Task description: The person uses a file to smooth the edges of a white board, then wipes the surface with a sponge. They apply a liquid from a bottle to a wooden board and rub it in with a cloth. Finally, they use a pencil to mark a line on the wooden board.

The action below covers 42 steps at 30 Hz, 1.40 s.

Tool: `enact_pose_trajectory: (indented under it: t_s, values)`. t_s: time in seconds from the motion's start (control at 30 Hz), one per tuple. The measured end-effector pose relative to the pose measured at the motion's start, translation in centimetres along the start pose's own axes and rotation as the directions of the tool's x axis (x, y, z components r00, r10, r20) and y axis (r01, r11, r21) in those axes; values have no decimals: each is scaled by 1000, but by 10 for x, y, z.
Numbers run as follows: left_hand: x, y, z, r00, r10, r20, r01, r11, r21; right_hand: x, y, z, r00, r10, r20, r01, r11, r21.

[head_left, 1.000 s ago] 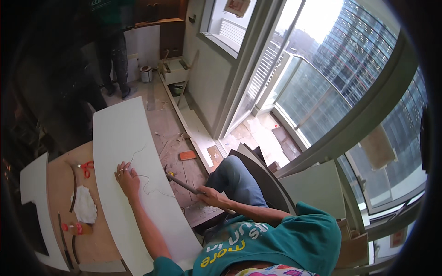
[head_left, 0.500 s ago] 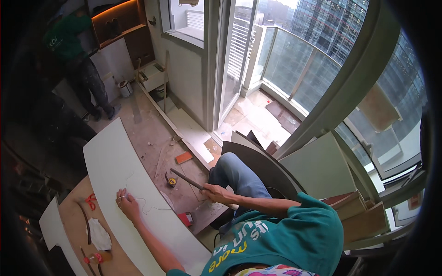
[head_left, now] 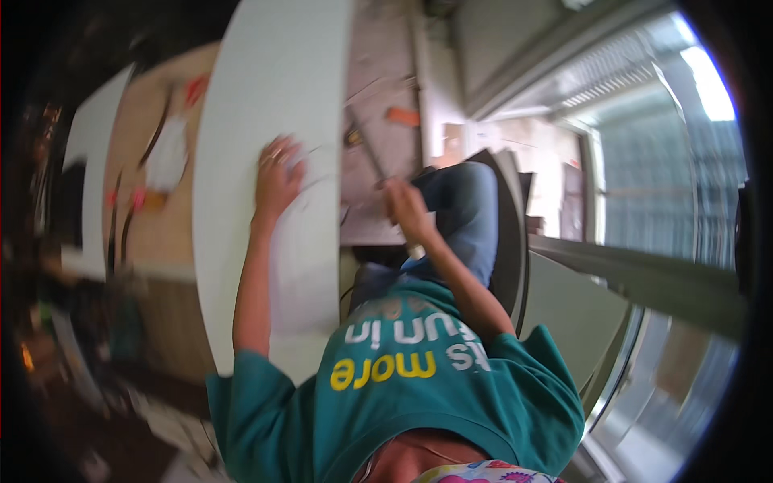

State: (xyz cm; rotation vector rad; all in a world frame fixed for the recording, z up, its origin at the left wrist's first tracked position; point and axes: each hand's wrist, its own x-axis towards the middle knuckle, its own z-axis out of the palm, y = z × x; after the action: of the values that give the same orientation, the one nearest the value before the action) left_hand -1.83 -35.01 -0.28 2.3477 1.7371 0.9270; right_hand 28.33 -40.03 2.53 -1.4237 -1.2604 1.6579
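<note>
My left hand (head_left: 279,169) is on a long white board (head_left: 270,56), fingers curled around something small and pale that blur hides, beside thin dark lines like thread or wire (head_left: 312,183). My right hand (head_left: 403,205) grips a long dark tool (head_left: 369,153) with a pale lower end (head_left: 417,249), held over my bent jeans-clad leg (head_left: 471,209). Past its far tip a small yellow-and-black tape measure (head_left: 352,137) lies on the dusty floor (head_left: 378,48), near an orange block (head_left: 403,117).
Left of the board, a plywood surface (head_left: 161,237) carries dark strips, white cloth (head_left: 165,153), red scissors (head_left: 196,90) and a bottle (head_left: 149,200). Another white panel (head_left: 97,137) is beyond. Dark curved sheets (head_left: 511,201) and a pale panel (head_left: 568,298) stand right, near the balcony opening (head_left: 555,153).
My view has tipped down sharply and blurred, bringing my shirt and forearms higher in the picture. The co-worker seen earlier is out of sight. Both hands keep their places.
</note>
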Motion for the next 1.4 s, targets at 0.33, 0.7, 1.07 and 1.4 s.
enact_pose_trajectory:
  t_s: [0.33, 0.7, 1.07, 1.4]
  values:
    - [-13, 6, -41, 948, 161, 276, -117, 979, -170, 4, 5, 33, 987, 66, 149, -56, 996, -69]
    - [12, 0, -21, 882, 319, 346, -321, 946, -54, -8, 0, 26, 983, 144, 118, -119, 974, -191]
    - [9, -1, -16, 854, 304, 422, -282, 952, -115, -9, -13, 47, 945, 305, 119, -243, 897, -369]
    - [8, 3, -16, 905, 242, 350, -244, 969, -39, -5, -12, 62, 946, 267, 182, -191, 917, -351]
